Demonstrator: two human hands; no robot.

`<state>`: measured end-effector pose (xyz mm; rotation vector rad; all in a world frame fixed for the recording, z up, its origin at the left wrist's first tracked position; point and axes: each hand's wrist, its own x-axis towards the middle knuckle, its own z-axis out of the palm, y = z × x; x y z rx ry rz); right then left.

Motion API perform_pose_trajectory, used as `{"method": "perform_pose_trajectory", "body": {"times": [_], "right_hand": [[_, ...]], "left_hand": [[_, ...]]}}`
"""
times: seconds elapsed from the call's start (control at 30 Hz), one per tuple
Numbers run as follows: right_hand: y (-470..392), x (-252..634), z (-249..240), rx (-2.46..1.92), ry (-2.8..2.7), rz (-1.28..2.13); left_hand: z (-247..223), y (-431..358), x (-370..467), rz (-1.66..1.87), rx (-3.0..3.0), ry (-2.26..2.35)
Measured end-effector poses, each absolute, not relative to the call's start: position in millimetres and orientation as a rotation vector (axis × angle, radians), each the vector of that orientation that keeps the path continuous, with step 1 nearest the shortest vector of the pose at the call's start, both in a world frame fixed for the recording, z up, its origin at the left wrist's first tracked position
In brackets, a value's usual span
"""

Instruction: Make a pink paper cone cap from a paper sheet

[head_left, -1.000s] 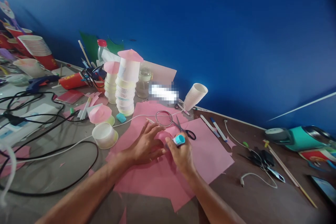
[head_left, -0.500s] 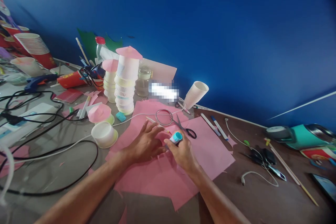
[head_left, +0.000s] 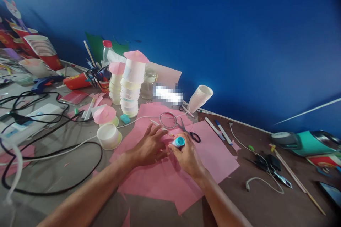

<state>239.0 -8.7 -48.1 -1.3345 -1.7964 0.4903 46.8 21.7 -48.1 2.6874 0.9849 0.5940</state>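
Observation:
Pink paper sheets (head_left: 160, 188) lie on the table in front of me. My left hand (head_left: 151, 145) rests on them with its fingers spread, palm down. Just beside it, my right hand (head_left: 188, 156) is closed around a glue stick (head_left: 179, 142) with a turquoise end, whose lower part is hidden by the fingers. Scissors (head_left: 186, 129) with dark handles lie beyond my right hand on the paper. Behind the hands are a round ring (head_left: 168, 120) and a white pencil-like stick (head_left: 157, 124). A white cup (head_left: 108, 136) stands left of my left hand.
Stacked cup towers (head_left: 130, 92) with pink cone tops stand behind left, near a glass jar (head_left: 148, 83). Black cables (head_left: 53, 193) and a power strip (head_left: 32, 124) cover the left. Tilted stacked cups (head_left: 201, 97) and markers (head_left: 214, 128) are at the back right; a turquoise bottle (head_left: 306, 142) lies far right.
The whole view has shifted slightly, with objects appearing a little further right and lower. The glue stick in my right hand is tilted a little differently. Both hands remain over the pink paper.

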Motion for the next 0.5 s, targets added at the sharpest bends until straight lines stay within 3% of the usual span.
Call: {"method": "perform_pose_trajectory", "body": {"times": [0.27, 0.5], "right_hand": [[-2, 245, -38, -1.35, -1.735, 0.637], [-6, 243, -31, -1.299, -1.521, 0.581]], "left_hand": [[-50, 24, 43, 0.736, 2.485, 0.882], [-54, 25, 45, 1.048, 1.696, 0.878]]}}
